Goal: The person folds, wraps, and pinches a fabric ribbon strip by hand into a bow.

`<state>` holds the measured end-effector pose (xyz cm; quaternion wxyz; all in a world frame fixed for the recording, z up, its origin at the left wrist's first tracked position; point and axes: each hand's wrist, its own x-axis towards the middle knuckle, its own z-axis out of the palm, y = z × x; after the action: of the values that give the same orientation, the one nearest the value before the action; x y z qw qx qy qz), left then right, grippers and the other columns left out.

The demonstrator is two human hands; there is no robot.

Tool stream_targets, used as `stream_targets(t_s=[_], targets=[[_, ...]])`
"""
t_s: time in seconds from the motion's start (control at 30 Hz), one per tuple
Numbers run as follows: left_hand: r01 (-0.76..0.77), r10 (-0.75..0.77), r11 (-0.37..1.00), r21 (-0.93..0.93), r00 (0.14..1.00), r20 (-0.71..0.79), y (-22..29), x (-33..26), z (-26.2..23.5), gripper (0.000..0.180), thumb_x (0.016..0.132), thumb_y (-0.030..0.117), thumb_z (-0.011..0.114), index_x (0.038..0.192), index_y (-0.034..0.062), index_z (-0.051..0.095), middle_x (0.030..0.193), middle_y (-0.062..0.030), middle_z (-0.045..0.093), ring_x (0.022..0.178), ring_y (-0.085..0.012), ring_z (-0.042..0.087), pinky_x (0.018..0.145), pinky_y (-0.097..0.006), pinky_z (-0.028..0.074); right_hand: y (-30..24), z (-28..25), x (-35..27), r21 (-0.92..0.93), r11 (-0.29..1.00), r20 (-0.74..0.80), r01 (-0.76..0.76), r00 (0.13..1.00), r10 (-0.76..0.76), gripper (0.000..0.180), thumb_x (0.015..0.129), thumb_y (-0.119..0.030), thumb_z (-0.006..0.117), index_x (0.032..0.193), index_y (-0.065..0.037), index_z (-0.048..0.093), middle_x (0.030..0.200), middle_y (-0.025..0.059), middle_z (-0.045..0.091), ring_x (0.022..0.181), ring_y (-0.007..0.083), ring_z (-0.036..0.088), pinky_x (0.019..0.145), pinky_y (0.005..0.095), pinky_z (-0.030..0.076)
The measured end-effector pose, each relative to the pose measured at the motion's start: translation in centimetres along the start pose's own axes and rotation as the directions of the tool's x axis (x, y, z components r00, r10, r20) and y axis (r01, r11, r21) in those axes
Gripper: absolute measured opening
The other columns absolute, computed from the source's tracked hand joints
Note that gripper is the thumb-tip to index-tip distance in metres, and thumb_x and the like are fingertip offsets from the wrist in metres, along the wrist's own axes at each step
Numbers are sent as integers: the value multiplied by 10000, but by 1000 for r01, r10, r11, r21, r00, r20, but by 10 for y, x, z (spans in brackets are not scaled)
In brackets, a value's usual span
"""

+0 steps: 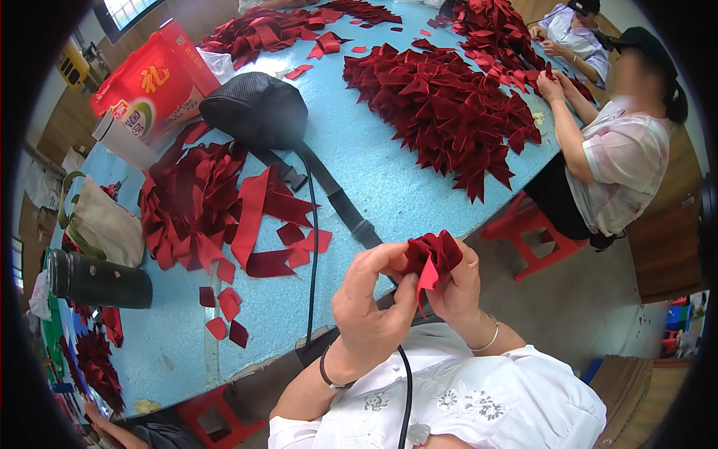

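In front of my chest, over the table's near edge, a dark red velvet ribbon bow (435, 258) is pinched between both hands. My left hand (372, 299) grips its left side with thumb and forefinger. On the other side, the fingers of my right hand (458, 288) are closed on the folds, and a brighter red tail hangs down between the hands. A loose heap of cut red ribbon strips (191, 198) lies to the left. Beside it are a longer ribbon length (250, 224) and several small ribbon scraps (229, 303).
A big pile of finished-looking red bows (441, 112) covers the table's right part. Leftward stand a dark green bottle (101, 278), a white cup (123, 142), a red box (153, 82) and a black mesh bag (254, 108) with a strap. A co-worker (628, 150) sits at the right.
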<state>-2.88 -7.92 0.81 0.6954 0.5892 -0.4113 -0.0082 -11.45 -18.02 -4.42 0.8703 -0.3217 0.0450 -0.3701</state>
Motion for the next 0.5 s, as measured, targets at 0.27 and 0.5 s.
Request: stream_targets(t_s=[0.27,0.5], targets=[[-103,108,990,97,993,-42,5,4,1,313,733,-127,650,1034,-53,600,884,-120,622,714,-166,603,653,-268,499,0,10,-2,-80,990,44,119,992,-115,248,925,-112,567,1126,29,606,1024,144,660,919,203,641,841,322,515],[6,-4,1000,-14,989,151,10,10,-12,382,696,-138,651,1064,-48,601,954,-113,621,759,-141,586,719,-241,471,-1,0,-1,-83,992,67,96,994,-91,256,926,-99,565,1143,31,599,1021,139,659,906,190,638,825,306,513]])
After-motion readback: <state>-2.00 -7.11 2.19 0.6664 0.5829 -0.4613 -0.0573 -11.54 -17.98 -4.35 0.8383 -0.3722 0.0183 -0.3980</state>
